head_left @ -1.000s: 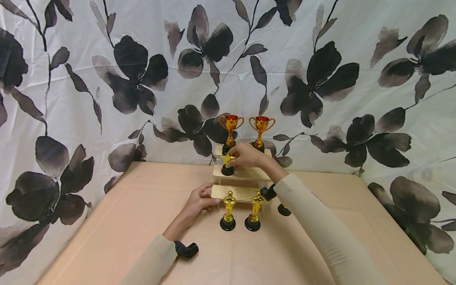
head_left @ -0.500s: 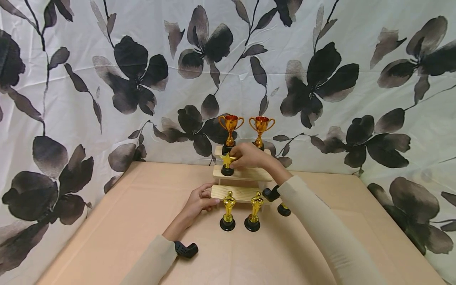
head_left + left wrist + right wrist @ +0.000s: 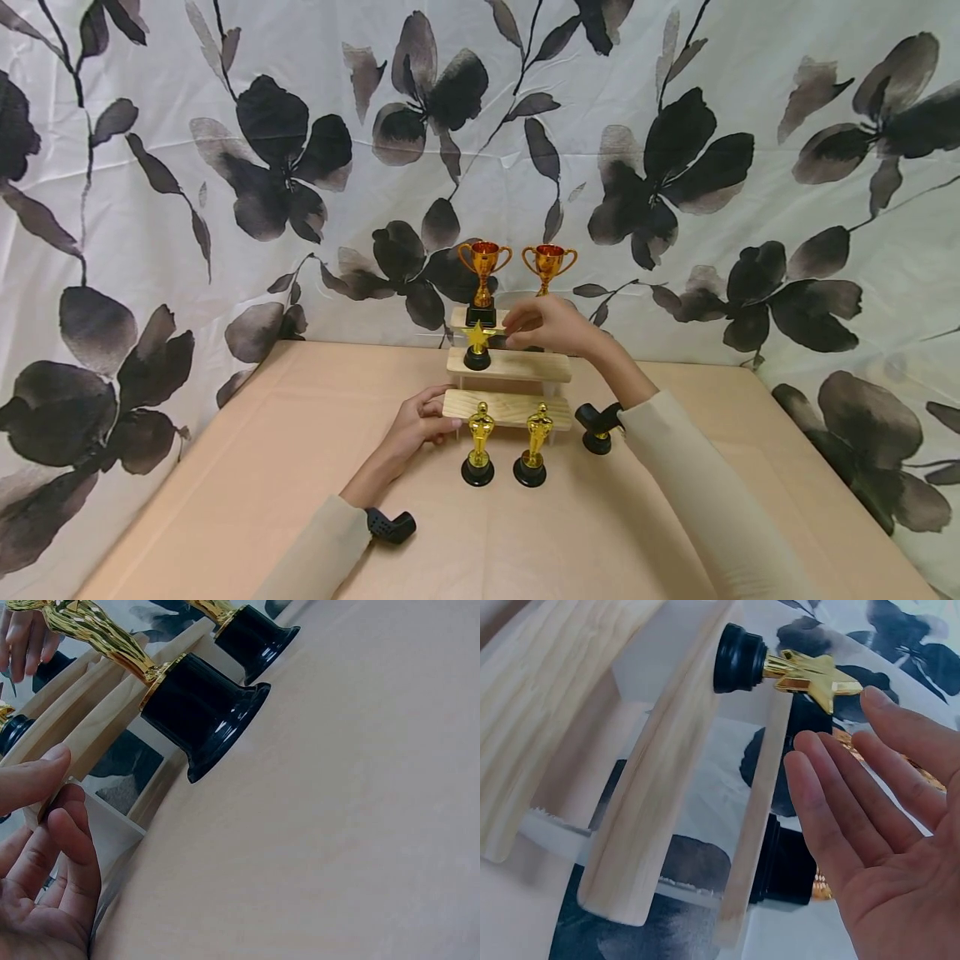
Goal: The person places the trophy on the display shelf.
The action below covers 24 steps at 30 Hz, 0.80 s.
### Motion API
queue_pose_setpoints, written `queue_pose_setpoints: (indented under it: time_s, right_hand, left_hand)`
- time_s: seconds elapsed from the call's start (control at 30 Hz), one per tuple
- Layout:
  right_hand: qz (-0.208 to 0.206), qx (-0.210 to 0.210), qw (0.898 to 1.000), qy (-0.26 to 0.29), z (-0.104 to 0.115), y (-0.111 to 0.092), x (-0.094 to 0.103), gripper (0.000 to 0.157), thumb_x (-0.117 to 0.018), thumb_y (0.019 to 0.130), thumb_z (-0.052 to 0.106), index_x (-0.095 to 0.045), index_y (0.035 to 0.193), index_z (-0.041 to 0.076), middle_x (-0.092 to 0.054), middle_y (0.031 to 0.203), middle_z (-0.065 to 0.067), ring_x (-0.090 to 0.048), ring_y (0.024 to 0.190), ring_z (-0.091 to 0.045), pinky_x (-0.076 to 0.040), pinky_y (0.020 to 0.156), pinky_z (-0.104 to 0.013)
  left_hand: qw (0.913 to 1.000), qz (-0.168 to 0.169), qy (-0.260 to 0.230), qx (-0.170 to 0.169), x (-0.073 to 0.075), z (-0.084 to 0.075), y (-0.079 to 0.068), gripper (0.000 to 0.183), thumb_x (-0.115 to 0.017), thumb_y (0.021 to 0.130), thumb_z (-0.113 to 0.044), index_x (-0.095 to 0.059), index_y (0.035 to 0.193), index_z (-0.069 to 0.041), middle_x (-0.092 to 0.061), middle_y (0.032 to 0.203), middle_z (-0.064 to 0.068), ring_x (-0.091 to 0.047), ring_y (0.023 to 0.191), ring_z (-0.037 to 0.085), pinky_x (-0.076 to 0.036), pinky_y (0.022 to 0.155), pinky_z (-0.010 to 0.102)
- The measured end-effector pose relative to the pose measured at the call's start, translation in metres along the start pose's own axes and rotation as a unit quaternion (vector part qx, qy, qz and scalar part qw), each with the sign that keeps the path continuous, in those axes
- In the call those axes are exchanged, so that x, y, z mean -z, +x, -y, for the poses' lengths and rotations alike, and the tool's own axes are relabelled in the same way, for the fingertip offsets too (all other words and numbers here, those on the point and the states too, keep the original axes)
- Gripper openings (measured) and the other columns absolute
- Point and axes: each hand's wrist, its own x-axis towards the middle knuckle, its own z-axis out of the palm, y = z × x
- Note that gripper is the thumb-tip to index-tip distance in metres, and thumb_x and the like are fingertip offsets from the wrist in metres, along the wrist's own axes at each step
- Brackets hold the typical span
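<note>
A wooden three-tier display stand (image 3: 525, 367) stands toward the back of the table. My left hand (image 3: 408, 429) pinches the left end of its lowest shelf between thumb and fingers, plainly seen in the left wrist view. On the left of the middle shelf stands a gold star trophy (image 3: 477, 346) on a black base. Just right of the star is my right hand (image 3: 551, 325), fingers loosely bent and holding nothing; the right wrist view shows its palm (image 3: 900, 900) apart from the star. Two gold cup trophies, a left one (image 3: 482, 279) and a right one (image 3: 548, 265), stand on the top shelf.
Two gold figurine trophies, one left (image 3: 478, 446) and one right (image 3: 534, 446), stand on the table before the stand. Another black-based trophy (image 3: 597, 442) is partly hidden under the right wrist's camera. A floral curtain (image 3: 300, 167) hangs behind the table.
My right hand has let go of the star trophy and drawn back to the right. The star stays upright on the middle shelf; my left hand keeps its place.
</note>
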Motion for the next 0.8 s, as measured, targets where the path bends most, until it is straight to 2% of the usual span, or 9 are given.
queue_pose_setpoints:
  time_s: [0.13,0.27,0.4,0.6,0.8]
  right_hand:
    - [-0.021,-0.002,0.999,0.025,0.0,-0.015,0.002,0.029,-0.077,0.093,0.015,-0.072,0.119,0.002,-0.075,0.116,-0.019,-0.074,0.103,-0.027,-0.059,0.091,-0.043]
    - [-0.045,-0.006,0.998,0.037,-0.001,-0.031,0.003,0.028,-0.077,0.094,0.015,-0.072,0.119,0.003,-0.075,0.114,-0.015,-0.073,0.102,-0.026,-0.059,0.092,-0.042]
    - [-0.065,-0.013,0.997,0.045,-0.007,-0.047,0.003,0.029,-0.078,0.093,0.018,-0.073,0.118,0.004,-0.076,0.113,-0.013,-0.073,0.099,-0.024,-0.059,0.088,-0.037]
    - [-0.085,-0.029,0.994,0.067,-0.019,-0.075,0.002,0.03,-0.077,0.094,0.021,-0.073,0.119,0.005,-0.076,0.114,-0.014,-0.075,0.101,-0.023,-0.058,0.086,-0.025]
    - [-0.11,-0.035,0.991,0.073,-0.029,-0.098,0.001,0.027,-0.076,0.094,0.019,-0.074,0.118,0.005,-0.075,0.116,-0.015,-0.073,0.103,-0.025,-0.058,0.086,-0.024]
  left_hand:
    - [1.0,0.0,-0.003,-0.005,0.001,-0.001,-0.002,0.077,-0.08,0.085,-0.01,-0.045,0.153,-0.005,-0.07,0.088,-0.005,-0.058,0.071,0.013,-0.049,0.059,0.023]
    - [1.0,0.001,-0.004,-0.005,0.001,0.0,-0.002,0.077,-0.08,0.086,-0.008,-0.045,0.153,-0.004,-0.067,0.083,-0.007,-0.057,0.069,0.012,-0.048,0.059,0.022]
    - [0.9999,-0.001,-0.009,-0.005,0.0,0.0,-0.002,0.075,-0.079,0.086,-0.006,-0.045,0.153,-0.004,-0.065,0.08,-0.006,-0.055,0.066,0.012,-0.047,0.058,0.022]
    - [0.9999,0.005,-0.012,-0.005,-0.003,0.0,-0.002,0.075,-0.078,0.087,-0.005,-0.044,0.153,-0.003,-0.067,0.085,-0.006,-0.055,0.066,0.012,-0.049,0.06,0.022]
    - [0.9999,0.0,-0.01,-0.007,-0.002,0.0,-0.002,0.075,-0.079,0.087,-0.006,-0.045,0.153,-0.004,-0.066,0.086,-0.005,-0.055,0.066,0.012,-0.049,0.059,0.022]
